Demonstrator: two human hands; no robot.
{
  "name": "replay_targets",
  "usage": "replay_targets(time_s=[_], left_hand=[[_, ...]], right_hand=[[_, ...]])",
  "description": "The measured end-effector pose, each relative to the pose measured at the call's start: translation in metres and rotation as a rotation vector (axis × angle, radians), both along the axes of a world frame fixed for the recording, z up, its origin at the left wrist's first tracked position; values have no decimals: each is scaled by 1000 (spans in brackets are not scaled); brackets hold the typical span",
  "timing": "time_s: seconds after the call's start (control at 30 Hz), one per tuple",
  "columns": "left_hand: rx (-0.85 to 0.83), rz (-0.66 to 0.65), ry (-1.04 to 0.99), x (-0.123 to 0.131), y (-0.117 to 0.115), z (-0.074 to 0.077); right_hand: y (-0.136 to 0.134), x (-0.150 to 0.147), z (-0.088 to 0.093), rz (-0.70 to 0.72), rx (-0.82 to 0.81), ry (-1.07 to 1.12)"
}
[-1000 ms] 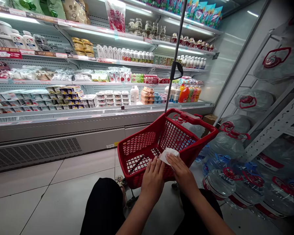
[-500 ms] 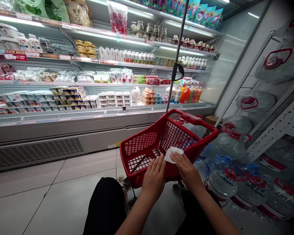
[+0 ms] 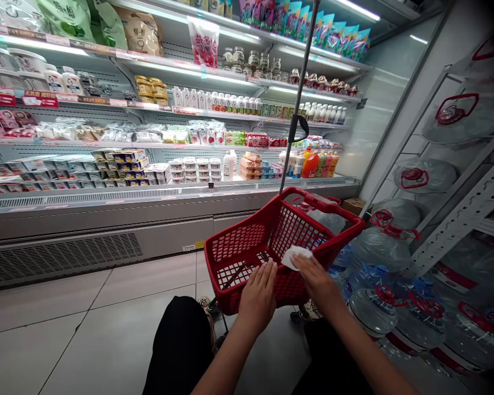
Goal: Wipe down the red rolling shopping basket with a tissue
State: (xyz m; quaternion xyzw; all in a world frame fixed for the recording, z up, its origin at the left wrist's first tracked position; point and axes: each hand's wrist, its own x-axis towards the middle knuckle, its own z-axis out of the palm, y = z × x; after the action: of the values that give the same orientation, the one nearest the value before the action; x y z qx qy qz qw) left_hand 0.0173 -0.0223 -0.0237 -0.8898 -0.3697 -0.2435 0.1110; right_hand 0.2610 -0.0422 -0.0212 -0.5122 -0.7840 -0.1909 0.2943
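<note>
A red plastic shopping basket [image 3: 247, 249] on wheels stands on the tiled floor in front of my knees. My left hand [image 3: 258, 293] lies flat on its near rim with fingers stretched out and together. My right hand [image 3: 319, 280] presses a white tissue [image 3: 295, 255] against the basket's near right rim, fingers laid over it. A long metal handle pole [image 3: 296, 104] rises from the basket's far side. The basket's inside looks empty through the mesh.
An open refrigerated shelf unit [image 3: 160, 164] with dairy packs, bottles and drinks fills the left and back. Large water jugs [image 3: 374, 307] lie stacked at the right under a white metal rack [image 3: 461, 214]. Grey floor tiles [image 3: 66, 329] stretch out to the left.
My right hand has slid the tissue to the right along the basket's rim. The left hand stays on the rim. The view has tilted slightly.
</note>
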Motion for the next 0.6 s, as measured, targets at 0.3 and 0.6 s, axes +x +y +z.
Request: replay_targets(time_s=[0.3,0.6], left_hand=[[8,171,1,-16,-3,-8],[-2,158,19,-19,-5,-9]], right_hand=[[7,-49,-18,7,10,62],[14,-5,-2,-58,73,131]])
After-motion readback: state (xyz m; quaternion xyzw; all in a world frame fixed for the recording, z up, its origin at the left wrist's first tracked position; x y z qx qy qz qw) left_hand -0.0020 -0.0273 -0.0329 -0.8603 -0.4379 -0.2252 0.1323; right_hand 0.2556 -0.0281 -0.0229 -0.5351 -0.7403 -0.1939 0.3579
